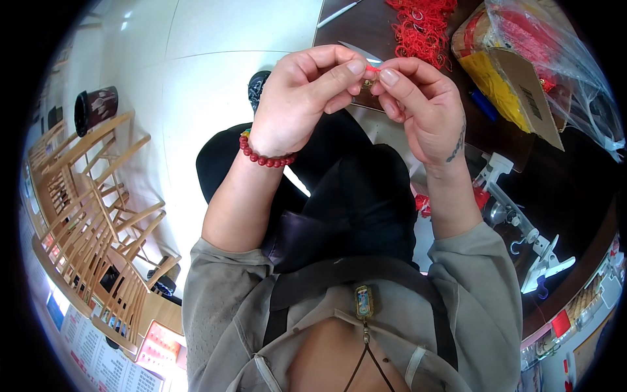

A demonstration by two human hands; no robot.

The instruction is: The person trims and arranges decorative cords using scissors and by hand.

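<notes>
Both hands are raised close together above the lap, near the table's edge. My left hand [307, 88] pinches one side of a small red cord piece [372, 68] between thumb and index finger. Opposite it, my right hand [418, 98] pinches the other side of the same piece. Just below the cord, between the fingertips, a small gold-coloured bit [368, 83] shows; how it is attached cannot be made out. Behind the fingers lies a pointed metal blade [358, 51], partly hidden. A pile of red cords [423, 29] rests on the dark table beyond.
A box wrapped in clear plastic [529, 72] stands at the upper right, with a blue pen [483, 104] beside it. A white pen [338, 13] lies near the table edge. White clamp fixtures [522, 222] are at right. Wooden chairs [98, 215] and a dark bin [96, 110] stand left.
</notes>
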